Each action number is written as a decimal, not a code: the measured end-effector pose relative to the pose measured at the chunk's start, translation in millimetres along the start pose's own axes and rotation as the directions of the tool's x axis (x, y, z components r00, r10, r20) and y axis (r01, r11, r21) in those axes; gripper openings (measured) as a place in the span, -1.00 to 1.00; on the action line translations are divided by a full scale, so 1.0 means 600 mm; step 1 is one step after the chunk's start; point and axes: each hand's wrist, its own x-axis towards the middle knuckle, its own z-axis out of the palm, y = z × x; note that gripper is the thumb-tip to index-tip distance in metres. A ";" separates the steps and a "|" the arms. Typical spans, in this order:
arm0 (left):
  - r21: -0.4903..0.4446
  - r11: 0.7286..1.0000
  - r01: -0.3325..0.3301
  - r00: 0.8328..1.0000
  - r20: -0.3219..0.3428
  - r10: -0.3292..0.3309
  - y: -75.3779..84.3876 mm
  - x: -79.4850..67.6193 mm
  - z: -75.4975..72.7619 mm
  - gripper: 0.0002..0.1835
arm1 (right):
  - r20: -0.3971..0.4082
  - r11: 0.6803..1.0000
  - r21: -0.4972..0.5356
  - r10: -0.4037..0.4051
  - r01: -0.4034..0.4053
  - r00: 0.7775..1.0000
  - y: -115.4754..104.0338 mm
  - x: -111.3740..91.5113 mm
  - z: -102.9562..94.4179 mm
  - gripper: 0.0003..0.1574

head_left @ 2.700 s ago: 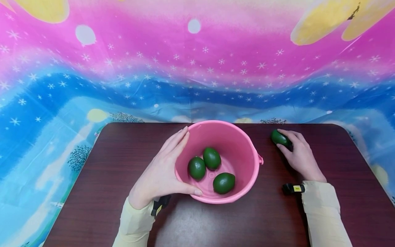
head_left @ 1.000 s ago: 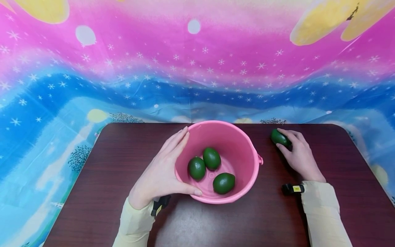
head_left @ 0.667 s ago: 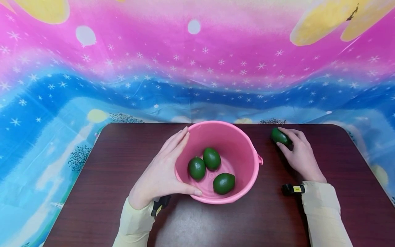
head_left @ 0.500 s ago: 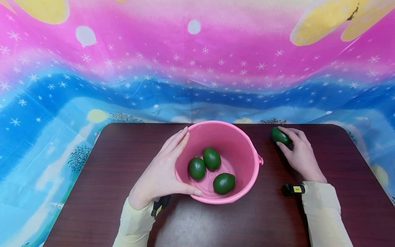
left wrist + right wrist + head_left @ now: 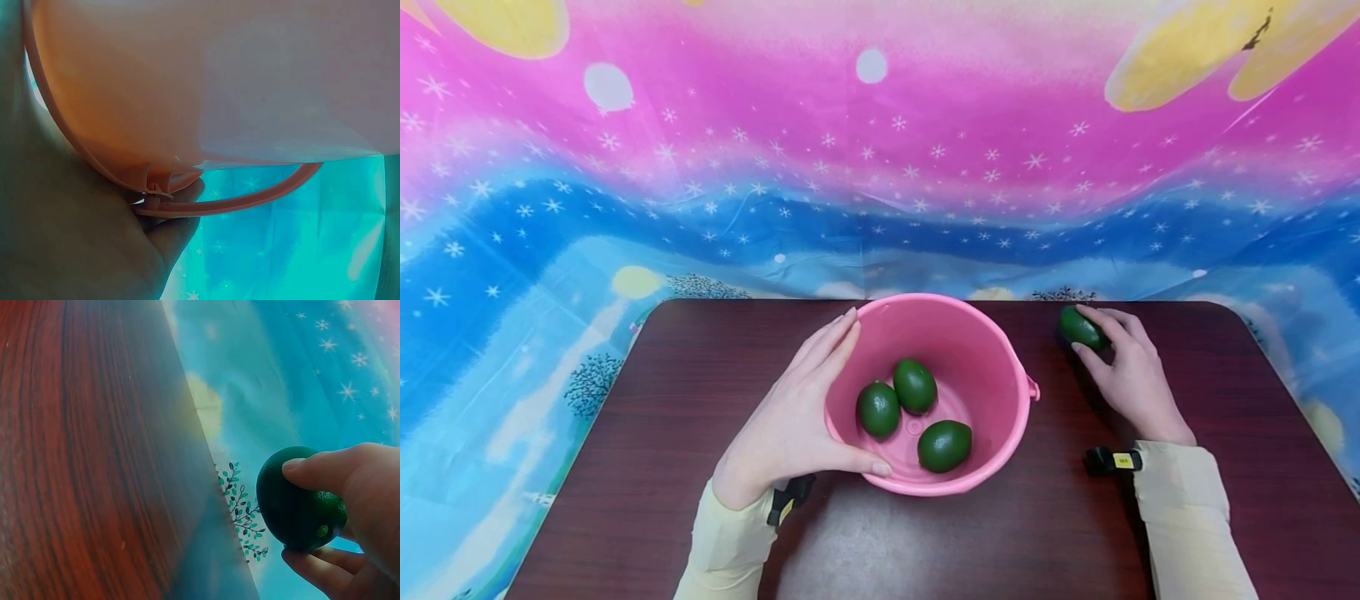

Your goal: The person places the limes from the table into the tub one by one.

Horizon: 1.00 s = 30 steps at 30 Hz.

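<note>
A pink bucket [image 5: 970, 333] stands at the middle of the table in the head view, with three dark green avocados inside, one of them the front avocado [image 5: 944, 446]. My left hand [image 5: 793, 417] grips its left side, thumb over the near rim and fingers along the far left rim. In the left wrist view the bucket's handle [image 5: 250, 201] passes by the fingers. To the right of the bucket, my right hand [image 5: 1127, 371] holds another avocado [image 5: 294, 506] between thumb and fingers, near the table's far edge. The palm side is partly hidden.
The brown wooden table [image 5: 685, 417] has rounded far corners. Behind it hangs a pink and blue cloth backdrop [image 5: 760, 167] with snowflakes. A small handle lug [image 5: 1033, 389] juts from the bucket's right side.
My right hand and its avocado have shifted very slightly upward in the head view. The left hand, the bucket and the avocados inside stay where they were.
</note>
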 end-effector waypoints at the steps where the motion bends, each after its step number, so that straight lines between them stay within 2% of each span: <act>1: -0.001 1.000 0.000 1.000 0.000 0.000 0.000 0.000 0.000 0.48 | -0.002 1.000 0.000 -0.002 0.002 1.000 -0.001 0.000 0.000 -0.24; 30: 0.010 1.000 -0.006 1.000 -0.002 0.006 -0.002 0.000 0.002 0.47 | -0.035 1.000 0.017 -0.020 0.020 0.999 -0.014 0.003 -0.007 -0.25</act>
